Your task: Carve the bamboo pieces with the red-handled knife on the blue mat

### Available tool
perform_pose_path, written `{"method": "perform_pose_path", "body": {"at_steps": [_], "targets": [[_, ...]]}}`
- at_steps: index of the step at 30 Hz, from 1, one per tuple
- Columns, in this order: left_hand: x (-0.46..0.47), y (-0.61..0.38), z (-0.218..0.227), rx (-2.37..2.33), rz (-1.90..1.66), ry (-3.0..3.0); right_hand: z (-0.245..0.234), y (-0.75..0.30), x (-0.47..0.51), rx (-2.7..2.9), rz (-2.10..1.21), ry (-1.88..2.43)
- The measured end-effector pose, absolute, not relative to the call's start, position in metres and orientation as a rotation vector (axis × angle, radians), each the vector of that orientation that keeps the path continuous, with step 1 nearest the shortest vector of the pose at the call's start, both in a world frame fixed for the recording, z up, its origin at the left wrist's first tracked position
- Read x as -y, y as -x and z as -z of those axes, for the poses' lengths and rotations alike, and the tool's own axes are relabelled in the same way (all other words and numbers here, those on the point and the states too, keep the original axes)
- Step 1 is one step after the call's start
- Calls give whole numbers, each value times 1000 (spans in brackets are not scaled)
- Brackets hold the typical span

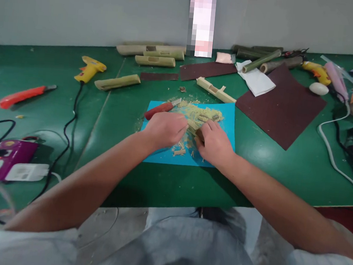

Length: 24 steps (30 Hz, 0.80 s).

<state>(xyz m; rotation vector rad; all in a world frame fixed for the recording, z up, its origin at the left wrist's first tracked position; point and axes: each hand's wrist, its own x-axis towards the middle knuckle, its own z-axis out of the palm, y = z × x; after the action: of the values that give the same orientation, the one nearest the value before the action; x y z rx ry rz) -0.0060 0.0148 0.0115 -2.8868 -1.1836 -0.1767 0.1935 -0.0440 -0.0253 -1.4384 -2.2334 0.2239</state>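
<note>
A short pale bamboo piece [193,127] lies between my two hands, low over a blue sheet [224,153]. My left hand [167,128] is closed in a fist at its left end, with the fingertips hidden. My right hand [215,142] grips the other end, thumb below and fingers above; a brownish patch shows under those fingers, its nature unclear. Bamboo shavings [197,109] cover much of the sheet. Just beyond my left hand rests a red-handled utility knife [163,109], blade pointing right.
Behind the sheet lie a notched bamboo tube [215,90] and several more tubes [154,60]. Brown sandpaper [280,106] and a white cloth [257,79] are at right. A yellow glue gun [89,69], an orange knife [23,96] and a purple power strip [10,157] sit left.
</note>
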Motion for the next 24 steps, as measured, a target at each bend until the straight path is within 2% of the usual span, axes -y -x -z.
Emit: {"method": "perform_pose_path", "body": {"at_steps": [10, 17, 24], "targets": [[-16, 0, -1, 1230, 223, 2801, 27, -195, 44, 2178, -216, 1434], [-28, -7, -18, 1082, -50, 2812, 27, -193, 44, 2177, -225, 1485], [-30, -12, -21, 1122, -11, 2804, 26, -193, 43, 2207, -218, 1464]]}}
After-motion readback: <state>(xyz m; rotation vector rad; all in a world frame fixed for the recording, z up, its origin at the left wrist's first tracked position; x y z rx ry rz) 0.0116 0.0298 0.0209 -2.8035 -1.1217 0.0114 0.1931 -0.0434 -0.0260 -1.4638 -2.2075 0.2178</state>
